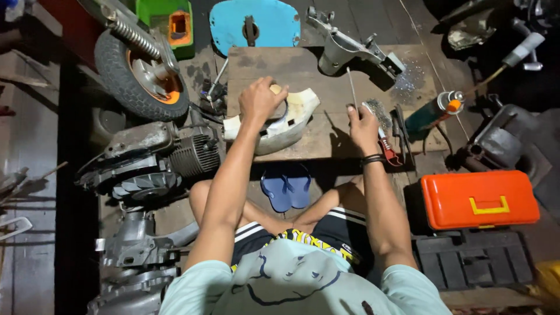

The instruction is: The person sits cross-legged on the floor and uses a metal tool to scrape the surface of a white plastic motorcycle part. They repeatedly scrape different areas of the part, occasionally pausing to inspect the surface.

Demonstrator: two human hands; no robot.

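While the left hand (pixel 261 99) presses down gripping a white cover (pixel 280 125), the right hand (pixel 361 122) pinches a thin rod (pixel 352 87) upright.

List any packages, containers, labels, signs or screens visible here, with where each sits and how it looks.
No signs or screens.
Orange toolbox: floor, beside the person's right arm; rectangular, shut, yellow latch.
Spray can: lying at the board's right edge; teal body, orange cap.
Green case: top, behind the wheel; boxy, orange insert.
Black tray: below the toolbox; compartmented.
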